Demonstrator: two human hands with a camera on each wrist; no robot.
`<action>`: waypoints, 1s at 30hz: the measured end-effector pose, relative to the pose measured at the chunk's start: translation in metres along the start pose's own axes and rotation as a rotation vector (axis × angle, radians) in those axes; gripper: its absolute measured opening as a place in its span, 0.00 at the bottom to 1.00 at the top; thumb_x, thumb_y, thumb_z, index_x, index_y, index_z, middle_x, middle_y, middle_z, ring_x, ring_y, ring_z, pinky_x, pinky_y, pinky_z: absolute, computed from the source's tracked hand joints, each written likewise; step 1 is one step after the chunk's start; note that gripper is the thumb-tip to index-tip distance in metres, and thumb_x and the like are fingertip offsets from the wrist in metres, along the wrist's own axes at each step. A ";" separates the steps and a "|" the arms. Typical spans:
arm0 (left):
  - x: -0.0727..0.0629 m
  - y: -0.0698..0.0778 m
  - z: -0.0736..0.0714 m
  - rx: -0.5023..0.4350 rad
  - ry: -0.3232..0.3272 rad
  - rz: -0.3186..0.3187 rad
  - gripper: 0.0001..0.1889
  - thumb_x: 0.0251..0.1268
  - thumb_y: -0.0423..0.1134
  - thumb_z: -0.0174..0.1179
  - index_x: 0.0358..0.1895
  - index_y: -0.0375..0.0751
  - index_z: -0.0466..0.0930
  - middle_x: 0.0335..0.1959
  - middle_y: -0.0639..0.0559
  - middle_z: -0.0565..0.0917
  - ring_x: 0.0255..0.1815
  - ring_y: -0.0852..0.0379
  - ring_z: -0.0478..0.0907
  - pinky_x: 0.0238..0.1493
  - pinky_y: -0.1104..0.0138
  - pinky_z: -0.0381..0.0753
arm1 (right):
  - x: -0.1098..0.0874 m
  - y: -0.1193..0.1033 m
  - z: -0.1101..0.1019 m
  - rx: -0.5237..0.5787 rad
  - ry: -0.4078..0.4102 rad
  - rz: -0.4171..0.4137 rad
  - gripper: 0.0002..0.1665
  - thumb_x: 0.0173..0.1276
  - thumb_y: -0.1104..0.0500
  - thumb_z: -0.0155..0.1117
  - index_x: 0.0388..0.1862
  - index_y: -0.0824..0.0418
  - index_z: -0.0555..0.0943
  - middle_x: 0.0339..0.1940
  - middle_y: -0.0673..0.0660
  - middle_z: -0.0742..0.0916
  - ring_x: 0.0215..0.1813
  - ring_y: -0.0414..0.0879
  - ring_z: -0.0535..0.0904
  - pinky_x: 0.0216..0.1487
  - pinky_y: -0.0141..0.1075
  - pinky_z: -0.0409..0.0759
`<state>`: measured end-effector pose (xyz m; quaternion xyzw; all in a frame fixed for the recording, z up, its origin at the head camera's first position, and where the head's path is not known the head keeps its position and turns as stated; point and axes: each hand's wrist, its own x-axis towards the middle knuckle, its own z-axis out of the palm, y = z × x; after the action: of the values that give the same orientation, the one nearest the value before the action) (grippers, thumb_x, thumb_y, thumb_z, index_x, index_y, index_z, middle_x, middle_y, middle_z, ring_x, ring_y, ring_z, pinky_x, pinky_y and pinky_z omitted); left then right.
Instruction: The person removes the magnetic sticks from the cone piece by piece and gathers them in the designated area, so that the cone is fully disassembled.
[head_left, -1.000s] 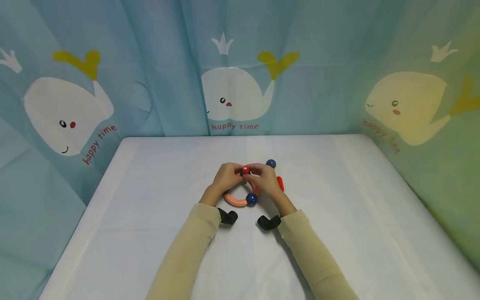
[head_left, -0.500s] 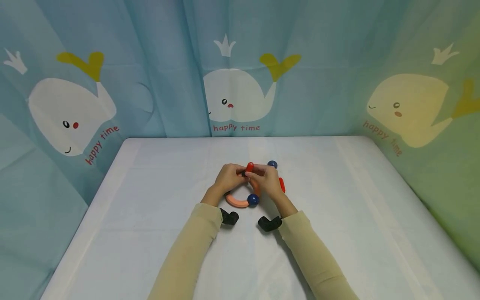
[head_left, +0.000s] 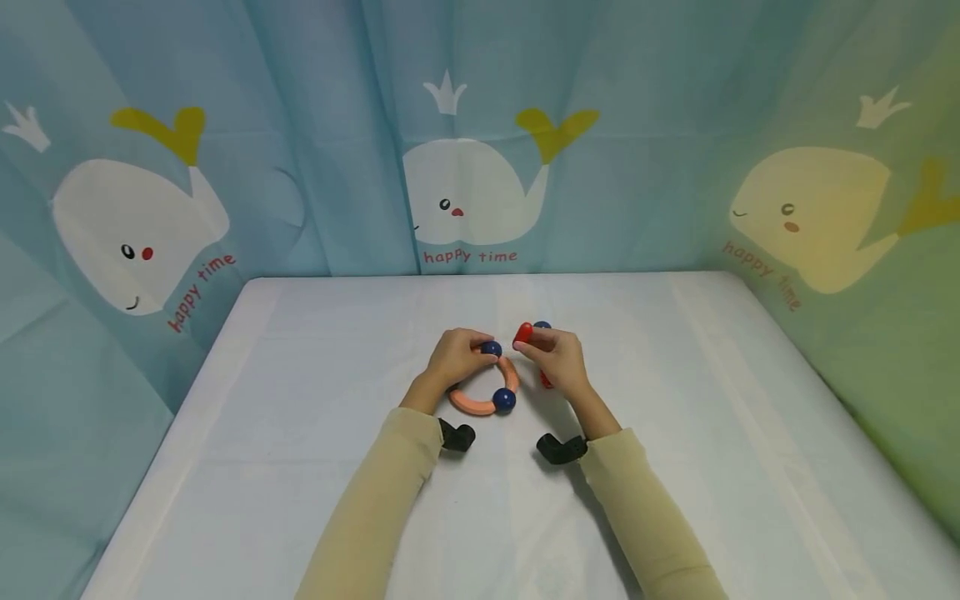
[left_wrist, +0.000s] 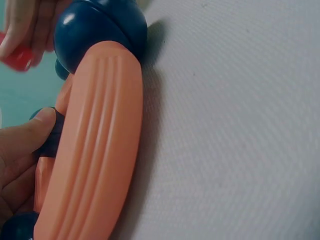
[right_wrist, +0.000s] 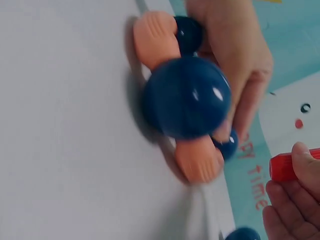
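Observation:
Curved orange rods [head_left: 471, 405] and dark blue balls form a ring on the table, with one ball [head_left: 505, 400] at its near side. My left hand [head_left: 454, 358] pinches the blue ball [head_left: 492, 348] at the ring's far side; the left wrist view shows the thumb [left_wrist: 46, 120] on it. To the right, my right hand [head_left: 560, 358] holds a short red rod [head_left: 522, 335] between thumb and fingers, apart from the ring. In the right wrist view one end of this ridged red rod [right_wrist: 283, 167] sticks out past the thumb.
Behind the right hand lies another blue ball [head_left: 542, 324], partly covered. A second red rod [head_left: 546, 380] shows below that hand, mostly hidden. Black wrist cameras [head_left: 456, 435] sit at both cuffs. A whale-print curtain [head_left: 337, 167] surrounds the white table [head_left: 315, 350].
The red rod was at the ring's far ball between both hands; my right hand has drawn it away to the right. That blue ball now shows. My left hand stays in place.

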<state>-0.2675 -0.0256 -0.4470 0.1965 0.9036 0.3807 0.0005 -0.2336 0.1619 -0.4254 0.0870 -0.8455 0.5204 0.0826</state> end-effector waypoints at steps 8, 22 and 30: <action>-0.001 0.001 -0.001 0.014 -0.001 -0.018 0.19 0.55 0.43 0.66 0.50 0.41 0.81 0.48 0.50 0.81 0.53 0.55 0.75 0.55 0.65 0.70 | -0.009 0.007 -0.028 -0.035 0.021 0.183 0.23 0.59 0.56 0.68 0.49 0.70 0.80 0.42 0.64 0.85 0.46 0.53 0.79 0.50 0.43 0.76; -0.002 0.002 -0.001 -0.014 -0.003 -0.048 0.20 0.54 0.42 0.67 0.51 0.41 0.81 0.48 0.50 0.81 0.53 0.55 0.74 0.55 0.65 0.69 | -0.037 0.028 -0.071 -0.132 -0.015 0.299 0.25 0.61 0.56 0.65 0.50 0.74 0.77 0.47 0.68 0.82 0.53 0.58 0.74 0.53 0.48 0.72; -0.002 0.001 0.001 -0.015 -0.004 -0.050 0.20 0.54 0.43 0.67 0.51 0.41 0.81 0.48 0.51 0.82 0.52 0.55 0.75 0.54 0.65 0.70 | -0.043 0.033 -0.071 -0.157 -0.108 0.357 0.26 0.60 0.57 0.66 0.51 0.75 0.76 0.48 0.68 0.81 0.50 0.58 0.74 0.53 0.48 0.72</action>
<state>-0.2651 -0.0250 -0.4468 0.1748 0.9053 0.3869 0.0134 -0.1966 0.2431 -0.4321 -0.0431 -0.8887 0.4538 -0.0499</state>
